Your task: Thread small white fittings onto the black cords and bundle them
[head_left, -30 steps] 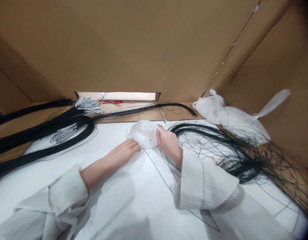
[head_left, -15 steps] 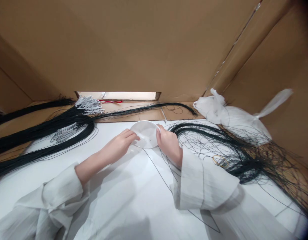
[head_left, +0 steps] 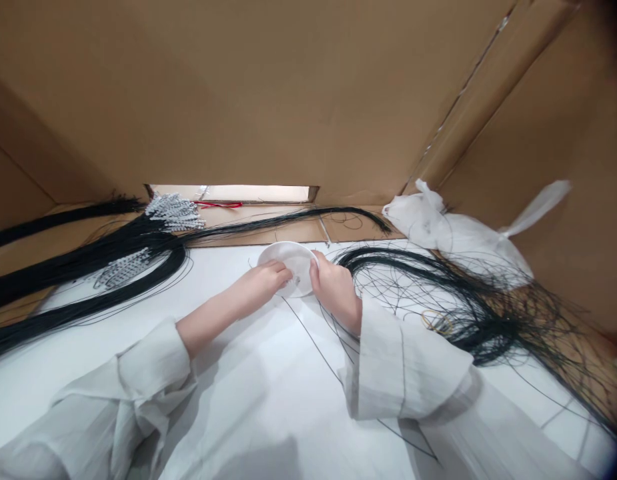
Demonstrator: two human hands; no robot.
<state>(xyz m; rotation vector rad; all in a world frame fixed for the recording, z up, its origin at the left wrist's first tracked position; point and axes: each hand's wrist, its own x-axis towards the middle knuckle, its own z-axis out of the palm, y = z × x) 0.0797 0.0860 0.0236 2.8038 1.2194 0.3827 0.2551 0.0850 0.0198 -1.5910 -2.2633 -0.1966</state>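
Note:
A small white bowl stands on the white table, just in front of me. My right hand grips its right rim, thumb on the edge. My left hand reaches over the near rim, its fingertips pressed together inside the bowl; what they pinch is too small to make out. One thin black cord runs from under the bowl toward me between my white sleeves.
Long bundles of black cords with silver tips lie at the left. A loose tangle of black cords spreads at the right, with a yellow rubber band and a white plastic bag. Cardboard walls enclose the table.
My left hand lifted off the table and moved right, over the bowl's rim, fingertips now inside it. My right hand kept its hold on the rim. The view shifted slightly.

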